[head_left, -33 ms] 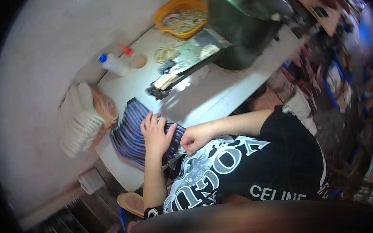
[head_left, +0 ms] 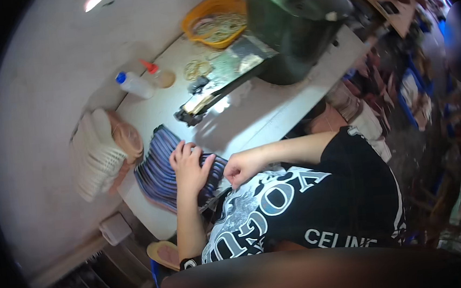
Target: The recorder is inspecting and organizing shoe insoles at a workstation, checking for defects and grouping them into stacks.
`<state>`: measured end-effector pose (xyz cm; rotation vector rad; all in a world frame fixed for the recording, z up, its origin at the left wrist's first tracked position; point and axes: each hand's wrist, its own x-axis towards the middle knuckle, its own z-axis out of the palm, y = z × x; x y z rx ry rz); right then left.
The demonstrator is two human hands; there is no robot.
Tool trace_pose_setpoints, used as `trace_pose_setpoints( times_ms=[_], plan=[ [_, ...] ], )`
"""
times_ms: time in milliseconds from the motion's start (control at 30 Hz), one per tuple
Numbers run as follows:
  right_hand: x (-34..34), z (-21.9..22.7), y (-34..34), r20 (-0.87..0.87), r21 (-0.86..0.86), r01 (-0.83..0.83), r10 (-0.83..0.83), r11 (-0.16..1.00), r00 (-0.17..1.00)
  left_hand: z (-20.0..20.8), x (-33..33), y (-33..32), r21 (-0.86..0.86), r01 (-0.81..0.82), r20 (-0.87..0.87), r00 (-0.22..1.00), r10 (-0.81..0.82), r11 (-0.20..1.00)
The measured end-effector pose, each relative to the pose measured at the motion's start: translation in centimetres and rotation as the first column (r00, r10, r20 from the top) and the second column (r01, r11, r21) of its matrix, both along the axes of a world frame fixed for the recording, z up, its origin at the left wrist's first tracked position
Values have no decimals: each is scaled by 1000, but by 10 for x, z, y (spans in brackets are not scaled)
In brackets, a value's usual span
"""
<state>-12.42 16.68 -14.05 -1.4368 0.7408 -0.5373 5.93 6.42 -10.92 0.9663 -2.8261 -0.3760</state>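
A fanned stack of dark blue pieces with lighter edges [head_left: 156, 169] lies at the near left end of the white table. Across the top of this stack rests my left hand [head_left: 191, 169], its fingers spread. My right hand [head_left: 241, 169] is closed in a fist at the stack's right edge, close to my shirt. Whatever its curled fingers hold, if anything, is hidden. Beside the blue stack, against the wall, stands a stack of cream and tan pieces [head_left: 101, 151].
On the white table [head_left: 229, 130] a sewing machine's dark body [head_left: 282, 42] and long arm reach over the middle. Behind are a blue-capped bottle [head_left: 136, 85], a red-tipped bottle [head_left: 163, 76] and an orange basket [head_left: 188, 25] of cords. Cut pieces and blue crates [head_left: 416, 97] lie right.
The whole view has shifted slightly, so the table things sit a little further left. Both hands keep nearly the same places at the blue stack.
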Motion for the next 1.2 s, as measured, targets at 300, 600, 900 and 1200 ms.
trace_pose_setpoints(
  times_ms=[300, 600, 900, 1200],
  plan=[
    [-41, -2, 18, -84, -100, 437, -446, 894, 891, 27, 3, -6, 74, 36, 70, 997, -41, 997],
    [31, -14, -30, -165, -267, 573, -623, 775, 765, -6, 14, 8, -13, -271, -151, 952, 266, 963],
    [33, -34, -45, -189, -190, 627, -655, 755, 732, -11, 27, 11, -67, -232, 51, 971, 235, 970],
    [40, -47, -51, -159, -6, 639, -632, 769, 758, -14, 29, 11, -99, -246, -35, 969, 243, 964]
  ],
)
